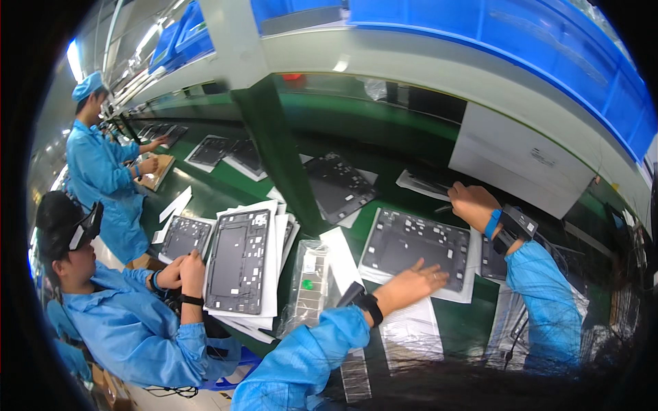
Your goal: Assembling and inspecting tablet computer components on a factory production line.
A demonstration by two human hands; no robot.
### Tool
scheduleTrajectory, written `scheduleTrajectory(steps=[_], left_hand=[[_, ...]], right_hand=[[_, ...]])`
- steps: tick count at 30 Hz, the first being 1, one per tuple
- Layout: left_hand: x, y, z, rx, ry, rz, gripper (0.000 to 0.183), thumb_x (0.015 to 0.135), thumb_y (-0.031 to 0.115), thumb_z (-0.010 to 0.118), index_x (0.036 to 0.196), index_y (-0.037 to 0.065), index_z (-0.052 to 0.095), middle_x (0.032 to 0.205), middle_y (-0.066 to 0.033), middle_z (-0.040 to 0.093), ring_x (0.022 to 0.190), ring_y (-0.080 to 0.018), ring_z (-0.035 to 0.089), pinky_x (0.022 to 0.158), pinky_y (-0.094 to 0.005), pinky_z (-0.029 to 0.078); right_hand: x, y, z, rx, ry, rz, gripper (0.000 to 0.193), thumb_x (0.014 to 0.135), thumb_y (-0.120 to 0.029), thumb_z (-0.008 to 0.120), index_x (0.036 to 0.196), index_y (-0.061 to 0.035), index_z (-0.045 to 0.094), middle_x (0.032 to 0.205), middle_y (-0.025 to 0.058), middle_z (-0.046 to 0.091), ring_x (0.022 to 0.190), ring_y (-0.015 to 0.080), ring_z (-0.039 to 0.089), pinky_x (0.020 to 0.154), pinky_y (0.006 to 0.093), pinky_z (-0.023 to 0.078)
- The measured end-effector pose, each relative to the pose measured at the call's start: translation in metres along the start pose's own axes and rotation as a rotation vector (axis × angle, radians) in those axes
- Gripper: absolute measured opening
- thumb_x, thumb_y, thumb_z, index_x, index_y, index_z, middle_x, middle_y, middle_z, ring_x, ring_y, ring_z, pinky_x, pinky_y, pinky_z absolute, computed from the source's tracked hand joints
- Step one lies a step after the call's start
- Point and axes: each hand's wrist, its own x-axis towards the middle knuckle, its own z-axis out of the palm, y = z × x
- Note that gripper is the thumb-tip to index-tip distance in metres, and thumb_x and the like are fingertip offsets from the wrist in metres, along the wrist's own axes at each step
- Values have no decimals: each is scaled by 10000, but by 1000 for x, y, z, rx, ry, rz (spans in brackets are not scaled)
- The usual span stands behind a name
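In front of me a dark tablet back housing [408,252], dotted with small white pieces, lies on white sheets. My left hand [413,286] rests on its near edge, palm down, with the fingers stretched and apart. Beyond the housing's far right corner is my right hand [473,205], its fingers curled and closed. A thin dark tool [443,208] sticks out from under those fingers; its kind is hard to make out. Just past the right hand, another flat dark part [426,183] lies on white paper.
On my left, a seated person [137,315] works beside a stack topped by a housing [238,264]; a standing person [103,171] is farther off. A green post [284,157] rises from the bench. Near me lie sticker strips [307,284]. Blue bins [521,41] sit on the shelf above.
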Motion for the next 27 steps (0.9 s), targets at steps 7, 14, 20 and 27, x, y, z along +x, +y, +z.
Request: scheduleTrajectory(steps=[7, 14, 20, 27], left_hand=[[25, -33, -18, -74, -99, -92, 433, 984, 104, 535, 1401, 109, 649, 1549, -46, 574, 1461, -267, 517, 1202, -517, 434], [3, 9, -44, -157, 10, -308, 376, 940, 108, 621, 1310, 82, 679, 1455, -118, 635, 1266, -311, 658, 1041, -423, 563], [3, -64, -91, 40, 119, -1204, 391, 985, 313, 697, 1145, -39, 634, 1191, -286, 717, 1094, -406, 729, 859, -446, 601], [-15, -107, -75, -122, 4, -1337, 538, 953, 408, 753, 1188, -69, 675, 1124, -262, 755, 1094, -396, 742, 915, -495, 577]], right_hand=[[-15, 11, -21, 60, 122, 36, 106, 861, -67, 662, 934, -7, 614, 912, 148, 630, 735, 343, 713, 633, 449, 589], [-6, 9, -38, 159, -26, 164, 283, 832, -98, 784, 1048, -31, 616, 1016, 142, 616, 908, 389, 675, 766, 501, 555], [-24, 21, -42, 175, -8, 169, 330, 835, -94, 803, 1098, -18, 618, 1024, 143, 628, 917, 395, 678, 770, 499, 552], [-12, 10, -46, 224, 109, 133, 267, 872, -109, 759, 1075, -10, 616, 1031, 147, 620, 857, 390, 688, 736, 494, 584]])
